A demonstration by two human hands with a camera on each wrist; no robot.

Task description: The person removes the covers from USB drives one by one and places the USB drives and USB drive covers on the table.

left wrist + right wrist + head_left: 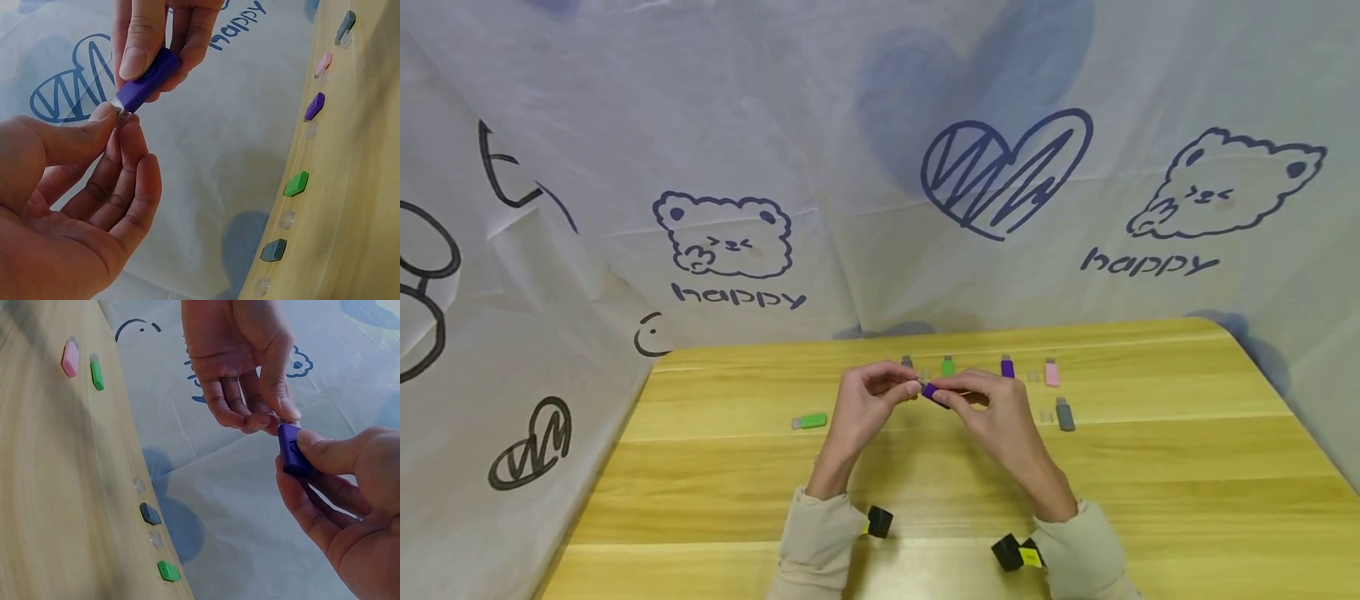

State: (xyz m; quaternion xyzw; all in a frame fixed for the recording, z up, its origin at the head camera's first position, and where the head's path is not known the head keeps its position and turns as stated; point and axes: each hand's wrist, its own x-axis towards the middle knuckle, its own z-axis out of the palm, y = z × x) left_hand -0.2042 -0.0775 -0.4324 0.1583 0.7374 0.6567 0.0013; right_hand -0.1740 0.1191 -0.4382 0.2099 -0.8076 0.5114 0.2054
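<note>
A purple USB flash drive (934, 395) is held between both hands above the table. My right hand (1003, 417) pinches its purple body between thumb and fingers. My left hand (867, 408) pinches the clear cap (116, 104) at the connector end with thumb and fingertips. The left wrist view shows the drive (150, 81) tilted, its connector end toward the left thumb. Most of the cap is hidden behind the fingertips, so how far it sits over the connector cannot be told.
Along the table's (715, 500) far side lie a grey drive (907, 362), a green one (948, 367), a purple one (1007, 367) and a pink one (1052, 372). Another grey drive (1065, 414) lies right, beside a clear cap (1047, 417). Another green drive (810, 422) lies left.
</note>
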